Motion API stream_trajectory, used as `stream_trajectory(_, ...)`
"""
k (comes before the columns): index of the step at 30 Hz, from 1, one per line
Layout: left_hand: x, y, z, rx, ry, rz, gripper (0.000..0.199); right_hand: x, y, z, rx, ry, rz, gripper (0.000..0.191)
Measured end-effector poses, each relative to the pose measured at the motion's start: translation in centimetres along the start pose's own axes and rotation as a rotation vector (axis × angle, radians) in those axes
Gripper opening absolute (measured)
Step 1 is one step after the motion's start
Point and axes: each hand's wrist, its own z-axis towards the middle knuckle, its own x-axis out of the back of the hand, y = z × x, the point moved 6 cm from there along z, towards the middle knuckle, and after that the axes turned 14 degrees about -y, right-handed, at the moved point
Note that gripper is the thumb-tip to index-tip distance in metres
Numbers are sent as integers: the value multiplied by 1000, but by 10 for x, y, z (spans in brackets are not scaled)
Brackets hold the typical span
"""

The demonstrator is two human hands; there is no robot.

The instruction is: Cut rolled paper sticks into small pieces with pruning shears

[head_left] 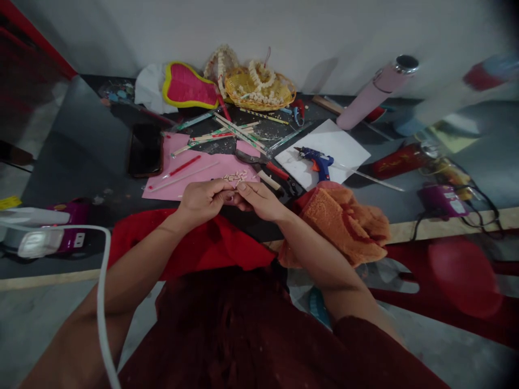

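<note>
My left hand (206, 202) and my right hand (261, 200) meet at the near edge of the pink sheet (192, 178). The fingers of both are pinched together, and whatever lies between them is too small or hidden to name. Just beyond the fingertips is a small heap of short pale pieces (236, 175). A cutting tool with red handles (278, 170) and dark jaws lies past my right hand, beside a pale stick (268, 180). On the sheet to the left are a red stick (185, 165) and a thin pale one.
Several paper-wrapped sticks (227, 134) lie behind the sheet. A wicker basket (290, 97) with pale beadlike pieces stands at the wall. A blue glue gun (321, 162) rests on white paper (352, 151). Around are a phone (145, 150), pink flask (375, 94), orange cloth (344, 221) and white cable (102, 292).
</note>
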Motion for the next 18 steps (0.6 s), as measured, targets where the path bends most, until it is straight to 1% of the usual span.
stream_trajectory(4, 2, 1, -2, -30, 44, -13, 18, -5, 3, 1, -3, -3, 109, 50)
stream_trajectory(8, 3, 3, -4, -53, 81, -51, 18, -9, 2, 2, 54, -11, 168, 49)
stream_trajectory(12, 5, 7, -5, -57, 106, -87, 18, -12, -1, 2, 99, -6, 184, 48)
stream_trajectory(15, 6, 10, -5, -52, 103, -94, 19, -14, -4, 1, 122, -27, 197, 48)
stream_trajectory(18, 4, 7, -4, -44, 76, -108, 19, -10, -6, 1, 137, -19, 103, 48)
